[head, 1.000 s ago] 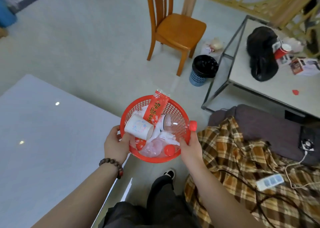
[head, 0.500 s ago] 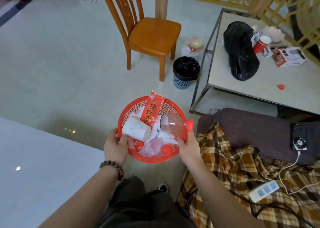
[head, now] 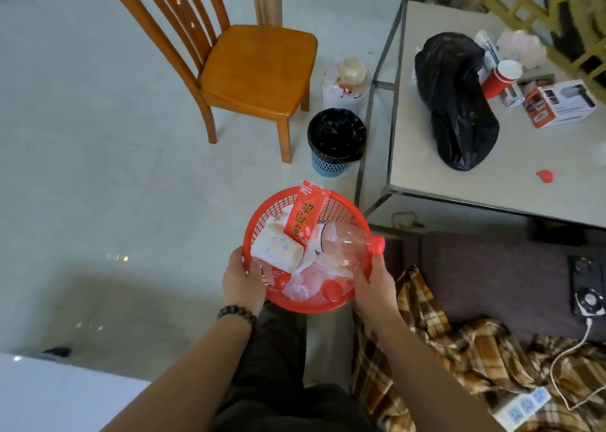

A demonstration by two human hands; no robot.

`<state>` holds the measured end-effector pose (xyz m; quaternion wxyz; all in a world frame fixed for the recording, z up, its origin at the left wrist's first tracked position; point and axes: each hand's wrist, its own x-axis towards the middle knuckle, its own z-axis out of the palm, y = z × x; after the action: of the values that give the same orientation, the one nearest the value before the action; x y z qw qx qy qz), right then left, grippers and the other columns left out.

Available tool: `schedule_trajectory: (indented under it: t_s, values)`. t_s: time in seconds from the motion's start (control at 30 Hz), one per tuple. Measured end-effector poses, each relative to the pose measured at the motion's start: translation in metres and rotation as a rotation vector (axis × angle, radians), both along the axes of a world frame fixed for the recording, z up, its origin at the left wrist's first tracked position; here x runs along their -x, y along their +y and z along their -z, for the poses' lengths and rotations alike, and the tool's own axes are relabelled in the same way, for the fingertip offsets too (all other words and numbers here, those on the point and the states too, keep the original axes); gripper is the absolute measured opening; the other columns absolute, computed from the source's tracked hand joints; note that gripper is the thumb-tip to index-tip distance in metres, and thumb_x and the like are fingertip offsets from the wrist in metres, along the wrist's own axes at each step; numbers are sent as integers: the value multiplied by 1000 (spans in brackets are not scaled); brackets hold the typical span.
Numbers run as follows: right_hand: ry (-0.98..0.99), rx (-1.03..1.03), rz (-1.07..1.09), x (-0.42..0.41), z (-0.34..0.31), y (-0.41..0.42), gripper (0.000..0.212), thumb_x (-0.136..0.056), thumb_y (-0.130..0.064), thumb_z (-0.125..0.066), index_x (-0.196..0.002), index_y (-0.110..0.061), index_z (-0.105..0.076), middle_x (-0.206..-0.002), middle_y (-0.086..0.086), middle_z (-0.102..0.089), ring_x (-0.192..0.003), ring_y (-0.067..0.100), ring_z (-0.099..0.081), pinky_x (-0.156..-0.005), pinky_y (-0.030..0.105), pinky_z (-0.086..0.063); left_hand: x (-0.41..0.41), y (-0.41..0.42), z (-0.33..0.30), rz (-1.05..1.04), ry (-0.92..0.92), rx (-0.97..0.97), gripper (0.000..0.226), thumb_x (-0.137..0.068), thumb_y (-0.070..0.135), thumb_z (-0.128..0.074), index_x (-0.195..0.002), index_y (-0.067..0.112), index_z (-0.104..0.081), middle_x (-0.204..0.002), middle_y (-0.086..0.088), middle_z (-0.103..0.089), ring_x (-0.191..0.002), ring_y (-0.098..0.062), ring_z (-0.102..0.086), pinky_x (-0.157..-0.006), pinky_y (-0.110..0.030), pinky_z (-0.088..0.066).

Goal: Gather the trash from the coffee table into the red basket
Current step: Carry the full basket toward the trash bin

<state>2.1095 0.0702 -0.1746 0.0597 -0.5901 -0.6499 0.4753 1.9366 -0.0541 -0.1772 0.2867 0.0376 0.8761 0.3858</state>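
Red basket carried mid-air, centre frame; left hand clamps rim at 9 o'clock, right hand at 3 o'clock. Load likely light: paper cup, clear bottle. Mesh probably flexible; opposed rim grip steadies it

Both forearms are bare, no sleeves reaching into view. A bracelet of dark brown round wooden beads circles the wrist just behind the left hand. The right hand wears nothing. Below, the legs are in dark charcoal trousers.
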Motion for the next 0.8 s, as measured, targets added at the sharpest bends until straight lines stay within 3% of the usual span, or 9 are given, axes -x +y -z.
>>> schedule_trajectory:
  t_s: [0.1,0.23,0.4,0.57,0.7,0.8]
  values:
    - [-60,-17,27,31,6,45,51,-93,-14,-45,-142,-18,-30,-74,-13,-53,-62,-3,-49,-45,5,-38,37,53,13,62,5,5,28,-97,24,-44,-124,17,-52,-115,-4,-64,-101,-26,-63,-84,-40,-53]
    - [-96,-13,98,72,26,99,57,-92,-13,-44,-145,-22,-25,-76,-19,-50,-65,-2,-49,-45,-1,-36,81,118,37,118,7,3,23,-97,22,-43,-118,20,-53,-101,6,-61,-91,-18,-63,-68,-25,-51]
    - [-133,79,185,114,77,144,57,-94,-16,-42,-146,-28,-22,-84,-10,-53,-68,-3,-48,-49,5,-32,120,177,85,166,20,20,24,-97,22,-42,-119,19,-53,-98,9,-57,-83,-11,-55,-60,-14,-38]
    - [-131,199,269,142,161,180,55,-97,-22,-38,-146,-36,-18,-87,-14,-53,-73,-2,-51,-53,12,-35,141,220,174,156,-57,113,27,-98,22,-40,-121,20,-54,-102,8,-58,-85,-12,-54,-67,-21,-43]
    - [-130,245,300,142,250,203,50,-97,-22,-41,-142,-36,-26,-93,-9,-57,-75,-2,-51,-56,13,-36,147,246,263,194,-65,196,27,-99,28,-41,-122,20,-53,-99,8,-57,-76,-9,-54,-51,-14,-35]
    - [-149,243,285,137,321,220,43,-98,-23,-42,-139,-29,-33,-90,-11,-55,-77,5,-56,-68,22,-41,152,258,333,277,-78,234,27,-98,27,-45,-121,17,-54,-108,0,-64,-82,-15,-58,-55,-17,-42]
